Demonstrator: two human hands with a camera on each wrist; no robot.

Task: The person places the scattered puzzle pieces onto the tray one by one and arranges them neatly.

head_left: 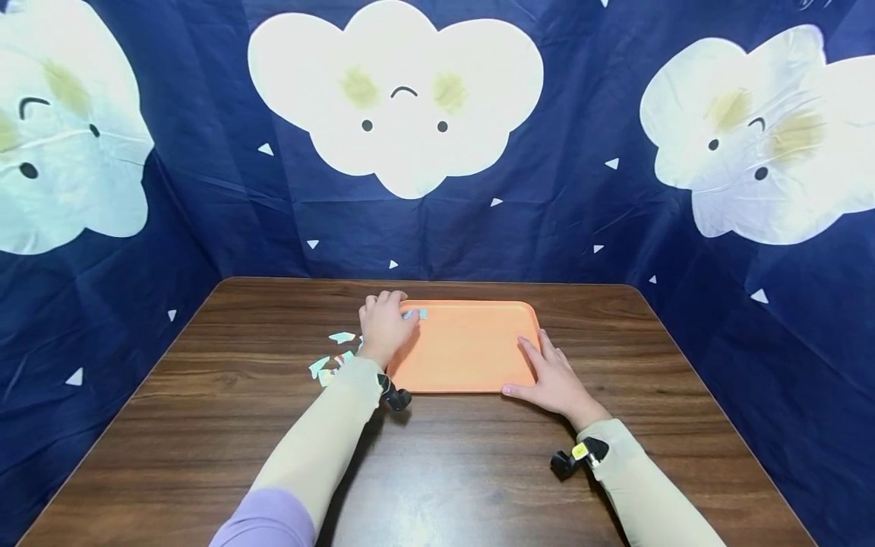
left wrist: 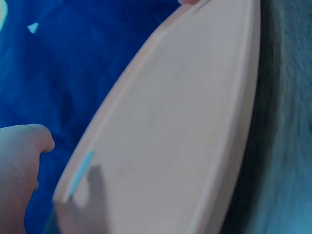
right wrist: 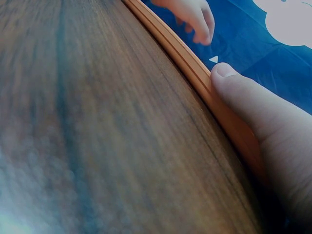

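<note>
An orange tray (head_left: 465,346) lies on the table, its interior also in the left wrist view. Over its back left corner is my left hand (head_left: 386,327), fingers loosely bent and spread from the thumb. By that thumb, a light blue paper-like piece (head_left: 422,314) lies against the back rim; the left wrist view shows the piece (left wrist: 82,173) apart from the hand (left wrist: 22,170). My right hand (head_left: 550,376) rests at the front right corner, fingers spread along the right side. Its thumb (right wrist: 243,92) touches the front rim in the right wrist view.
Several light-coloured, irregular pieces (head_left: 342,337) lie on the brown wooden table (head_left: 465,471) left of the tray, some partly hidden by the left forearm. A dark blue cloth (head_left: 424,235) with white clouds hangs behind the table and along its sides.
</note>
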